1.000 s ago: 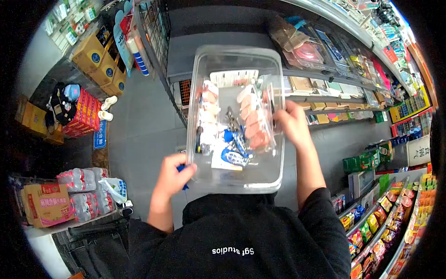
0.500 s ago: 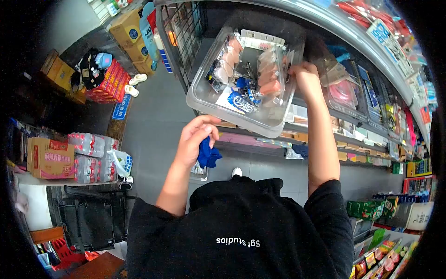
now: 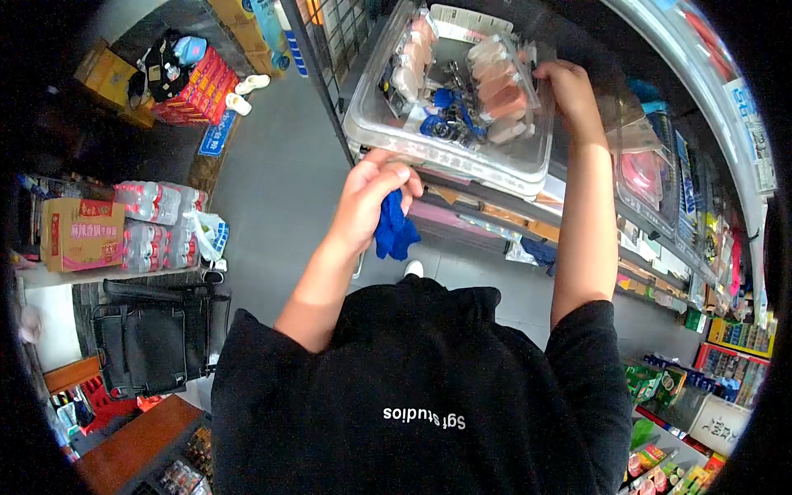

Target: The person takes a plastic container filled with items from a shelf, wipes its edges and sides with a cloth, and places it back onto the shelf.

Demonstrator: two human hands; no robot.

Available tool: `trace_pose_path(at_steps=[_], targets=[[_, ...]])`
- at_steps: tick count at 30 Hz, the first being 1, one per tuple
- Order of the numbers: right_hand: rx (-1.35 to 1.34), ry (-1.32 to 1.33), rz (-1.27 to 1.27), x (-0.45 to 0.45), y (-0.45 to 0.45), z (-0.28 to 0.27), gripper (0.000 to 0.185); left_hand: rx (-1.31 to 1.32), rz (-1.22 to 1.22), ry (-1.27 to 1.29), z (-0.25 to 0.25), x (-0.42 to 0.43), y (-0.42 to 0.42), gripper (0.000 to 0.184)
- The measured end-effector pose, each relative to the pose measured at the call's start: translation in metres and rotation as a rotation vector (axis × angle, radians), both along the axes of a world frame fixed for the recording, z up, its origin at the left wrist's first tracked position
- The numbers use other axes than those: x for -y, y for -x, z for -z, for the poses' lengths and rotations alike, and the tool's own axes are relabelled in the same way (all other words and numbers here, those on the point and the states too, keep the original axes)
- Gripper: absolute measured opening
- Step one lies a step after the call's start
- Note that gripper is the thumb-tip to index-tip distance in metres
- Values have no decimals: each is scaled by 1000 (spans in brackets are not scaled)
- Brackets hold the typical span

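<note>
Head cam: the left hand (image 3: 371, 194) is closed on a crumpled blue cloth (image 3: 398, 231), thumb over the bent fingers, with the cloth dangling out below. Its fingertips are right by the bottom front edge of the bin (image 3: 450, 157), and I can't tell if they're actually touching it. The right hand (image 3: 571, 95) is up at the bin's right side, fingers bent in against the wall; can't tell if that's a real pinch or just a touch. The bin is clear hard plastic, a rounded-corner rectangle, up at the dark shelf unit (image 3: 495, 206) with its front end facing the person. Inside, two rows of flat, roundish pinkish-beige pieces (image 3: 499, 87) in shiny clear wrap run along the sides, with shiny metal-looking bits and blue bits (image 3: 445, 111) jumbled between them and a white printed strip (image 3: 470, 21) at the far end. The cloth looks soft and matte, and the hoodie (image 3: 421, 371) is plain black with white lettering. A second ago the bin was out in front of the chest with a hand on each side; now it's over at the shelf, and the left hand has gone from its side to below the front edge.
</note>
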State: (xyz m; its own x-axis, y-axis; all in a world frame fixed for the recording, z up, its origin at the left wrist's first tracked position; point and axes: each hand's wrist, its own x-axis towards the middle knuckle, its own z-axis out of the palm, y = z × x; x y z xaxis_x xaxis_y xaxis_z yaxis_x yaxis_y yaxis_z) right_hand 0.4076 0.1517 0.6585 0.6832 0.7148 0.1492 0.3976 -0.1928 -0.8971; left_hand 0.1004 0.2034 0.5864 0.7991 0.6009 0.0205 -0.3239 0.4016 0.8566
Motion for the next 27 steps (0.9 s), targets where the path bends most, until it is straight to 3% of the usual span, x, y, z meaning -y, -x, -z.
trace_pose_path(at_steps=[4, 7, 8, 9, 10, 12, 15, 16, 17, 19, 21, 25, 27], targets=[[-258, -40, 116, 15, 23, -7, 40, -16, -10, -18, 1, 0, -3, 20], [-306, -162, 158, 45, 55, -7, 40, 9, -60, 31, -1, 4, -7, 18], [-96, -204, 297, 56, 54, 7, 36, 10, -48, 32, 0, 4, -7, 18], [8, -340, 236, 73, 68, 15, 30, 15, -33, 48, 1, 3, -6, 21], [-127, -346, 271, 87, 98, 4, 21, 20, -20, 65, 1, 3, -6, 24], [-195, -469, 97, 118, 119, 30, 13, 14, -22, 88, 1, 8, -8, 23], [-355, -237, -74, 130, 160, 61, 12, 4, -33, 128, -1, 16, -11, 21], [-255, -69, -143, 127, 173, 62, 24, 14, -11, 180, -1, 19, -13, 20], [-348, -47, -216, 123, 187, 57, 36, 27, 10, 232, 0, 22, -16, 19], [-338, -185, -332, 114, 205, 72, 60, 32, -21, 262, 1, 34, -24, 15], [-458, -320, -264, 105, 225, 74, 63, -27, -117, 230, 0, 49, -31, 15], [-308, -212, -114, 120, 216, 78, 49, -5, -34, 117, 1, 62, -34, 18], [-149, -75, -90, 140, 199, 60, 30, -17, 13, -54, 0, 57, -33, 20]])
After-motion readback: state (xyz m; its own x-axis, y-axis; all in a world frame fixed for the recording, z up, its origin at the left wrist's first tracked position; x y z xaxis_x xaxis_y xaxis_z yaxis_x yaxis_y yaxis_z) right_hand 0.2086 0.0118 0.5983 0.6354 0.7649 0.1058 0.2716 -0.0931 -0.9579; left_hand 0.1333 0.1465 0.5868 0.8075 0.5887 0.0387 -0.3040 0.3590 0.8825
